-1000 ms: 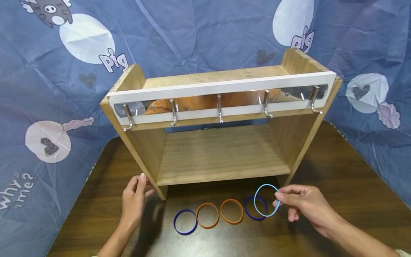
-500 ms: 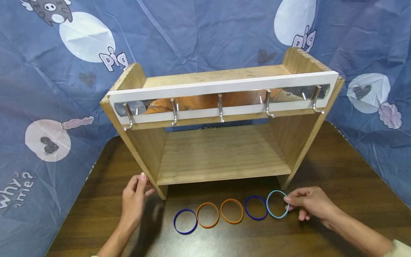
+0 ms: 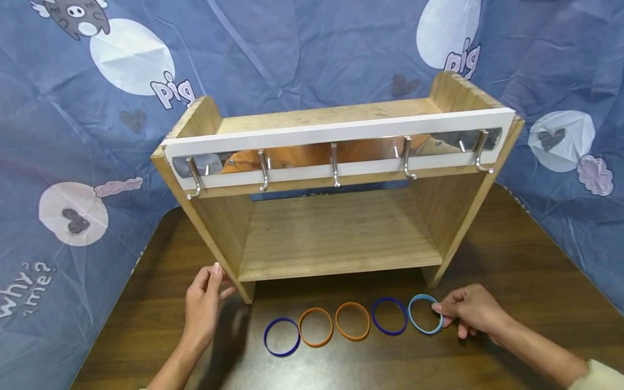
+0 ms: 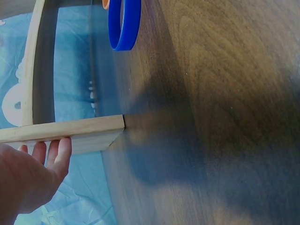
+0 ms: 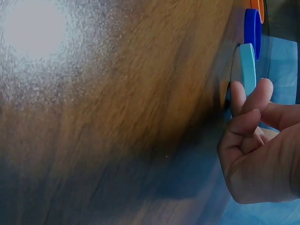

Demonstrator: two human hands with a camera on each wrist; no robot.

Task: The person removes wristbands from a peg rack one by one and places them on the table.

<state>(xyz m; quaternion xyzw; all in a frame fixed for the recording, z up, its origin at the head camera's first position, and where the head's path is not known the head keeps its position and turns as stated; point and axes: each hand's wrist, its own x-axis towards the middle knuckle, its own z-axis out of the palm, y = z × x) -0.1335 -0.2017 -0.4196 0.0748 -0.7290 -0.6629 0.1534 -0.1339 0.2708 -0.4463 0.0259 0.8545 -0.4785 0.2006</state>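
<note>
My right hand (image 3: 473,311) pinches the right edge of a light blue wristband (image 3: 422,296) between thumb and fingers. The band lies low at the table, at the right end of a row. Directly left of it is a dark blue wristband (image 3: 392,333). Two orange ones (image 3: 354,339) follow, then another dark blue wristband (image 3: 280,355) at the left end. With fairly straight fingers my left hand (image 3: 205,303) touches the outer side of the wooden rack (image 3: 341,233) near its lower left corner. In the left wrist view those fingertips rest against the side panel (image 4: 93,125).
Along the rack's top front runs a white strip (image 3: 312,130) with several metal hooks (image 3: 335,165), and no band hangs on them. The rack stands on a dark brown table (image 3: 370,365). A blue printed cloth (image 3: 302,54) hangs behind and at both sides.
My right hand has moved right and down with the light blue wristband, from above the right dark blue one to beside it at the table. The left hand stays in place.
</note>
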